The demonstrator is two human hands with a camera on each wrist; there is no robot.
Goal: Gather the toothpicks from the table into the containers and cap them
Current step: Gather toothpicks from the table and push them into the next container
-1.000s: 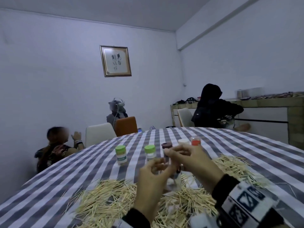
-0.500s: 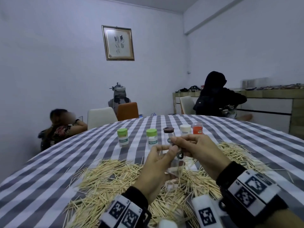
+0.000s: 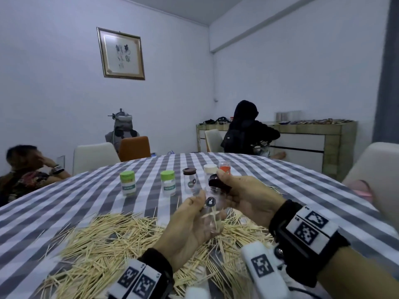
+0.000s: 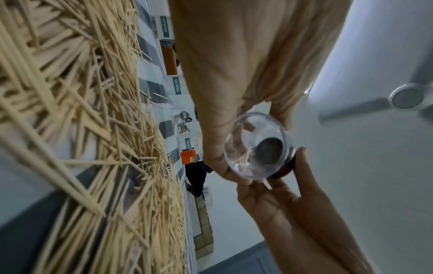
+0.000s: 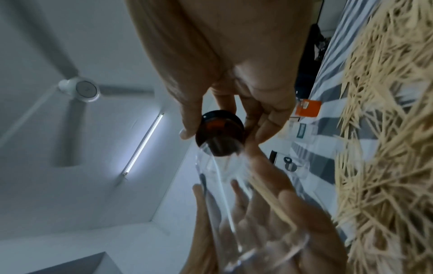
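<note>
My left hand (image 3: pixel 192 223) holds a clear plastic container (image 3: pixel 212 214) tilted above the toothpick pile (image 3: pixel 112 240). The right hand (image 3: pixel 244 193) pinches its dark brown cap (image 3: pixel 218 183) at the container's mouth. In the right wrist view the cap (image 5: pixel 220 129) sits skewed with its plug in the container (image 5: pixel 225 194). One or two toothpicks lie inside the container (image 4: pixel 257 146), seen through its base in the left wrist view. Loose toothpicks (image 4: pixel 82 129) cover the striped cloth below both hands.
A row of capped containers stands beyond the hands: two green-capped ones (image 3: pixel 127 183) (image 3: pixel 168 183), a clear brown-capped one (image 3: pixel 190 182), a white-capped one (image 3: pixel 209 169) and an orange one (image 3: pixel 224 167). Other people sit past the table's far edge. A pale chair (image 3: pixel 375 169) stands at the right.
Both hands keep hold of the container and its cap. They have come lower and nearer, and the container now leans with its mouth up toward the right hand.
</note>
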